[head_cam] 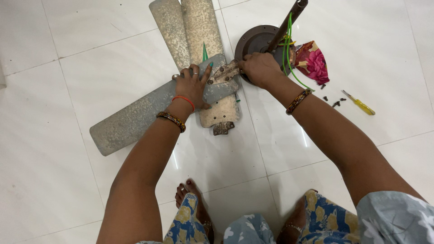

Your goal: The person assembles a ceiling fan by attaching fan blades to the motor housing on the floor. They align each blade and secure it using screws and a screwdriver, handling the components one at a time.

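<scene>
A dusty grey ceiling-fan blade [135, 117] lies across the white tiled floor, and my left hand [193, 86] presses flat on it near its rusty metal bracket [224, 72]. My right hand [260, 68] grips the bracket end where it meets the dark round fan motor [255, 39]. The motor's rod [289, 18] rises from it, with green wires [286, 49] hanging along the rod. Two more dusty blades [190, 27] lie stacked underneath, pointing away from me.
A red and pink flowered cloth [313, 61] lies beside the motor. Several small dark screws [332, 100] and a yellow-handled screwdriver [359, 104] rest on the tiles to the right. My bare feet [194, 203] are at the bottom.
</scene>
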